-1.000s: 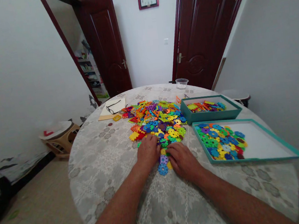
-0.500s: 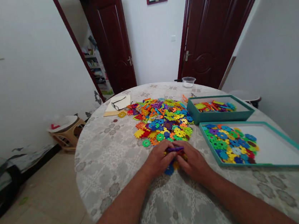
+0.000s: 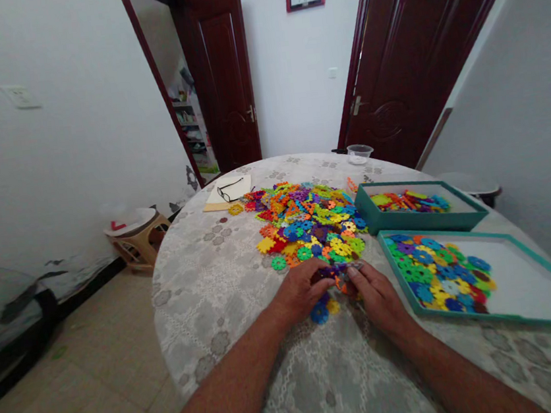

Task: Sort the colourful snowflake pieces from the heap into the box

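My left hand (image 3: 303,291) is closed on a purple plastic interlocking disc (image 3: 330,271), which appears edge-on. Close on the other side, my right hand (image 3: 378,295) pinches a small greyish disc (image 3: 356,266) against its end. An orange piece (image 3: 340,283) shows between the hands, partly hidden by fingers; whether it is joined to the purple one I cannot tell. Below the fingers sit a blue toothed disc (image 3: 319,314) and a yellow one (image 3: 333,306). Just beyond my hands spreads a large heap of many-coloured discs (image 3: 307,219).
On the right stand a deep teal box (image 3: 421,223) of pieces and a shallow teal lid (image 3: 468,321) partly filled with discs. Glasses (image 3: 227,192) rest on papers (image 3: 241,187) at the far left. A clear bowl (image 3: 360,154) stands at the table's back edge.
My hands have moved slightly apart, showing more of the pieces between them. A greyish disc now shows at my right fingertips. The whole view has shifted a little to the left.
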`<move>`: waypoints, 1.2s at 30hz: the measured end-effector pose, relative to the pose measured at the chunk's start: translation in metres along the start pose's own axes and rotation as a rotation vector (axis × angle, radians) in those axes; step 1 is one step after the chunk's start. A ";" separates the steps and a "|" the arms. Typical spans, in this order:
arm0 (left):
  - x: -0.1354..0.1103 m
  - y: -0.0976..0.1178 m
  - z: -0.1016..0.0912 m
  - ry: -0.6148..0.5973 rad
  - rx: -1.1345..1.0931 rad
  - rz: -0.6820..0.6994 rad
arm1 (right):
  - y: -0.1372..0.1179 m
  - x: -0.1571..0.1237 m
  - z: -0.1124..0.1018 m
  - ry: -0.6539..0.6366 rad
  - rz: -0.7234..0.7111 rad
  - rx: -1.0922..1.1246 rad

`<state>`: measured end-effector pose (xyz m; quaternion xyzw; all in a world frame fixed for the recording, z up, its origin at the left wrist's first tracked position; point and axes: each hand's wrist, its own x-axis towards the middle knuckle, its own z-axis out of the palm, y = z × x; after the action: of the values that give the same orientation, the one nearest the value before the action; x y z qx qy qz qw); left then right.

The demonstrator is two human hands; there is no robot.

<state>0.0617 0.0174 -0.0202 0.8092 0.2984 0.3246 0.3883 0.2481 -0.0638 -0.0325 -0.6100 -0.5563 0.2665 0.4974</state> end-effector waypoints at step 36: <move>0.019 -0.066 -0.056 0.361 0.811 -0.423 | 0.006 0.000 0.006 0.021 0.077 0.035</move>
<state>0.0159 0.0896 -0.0417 0.7477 0.6212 0.2311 0.0415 0.2449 -0.0609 -0.0401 -0.6251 -0.5222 0.2887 0.5031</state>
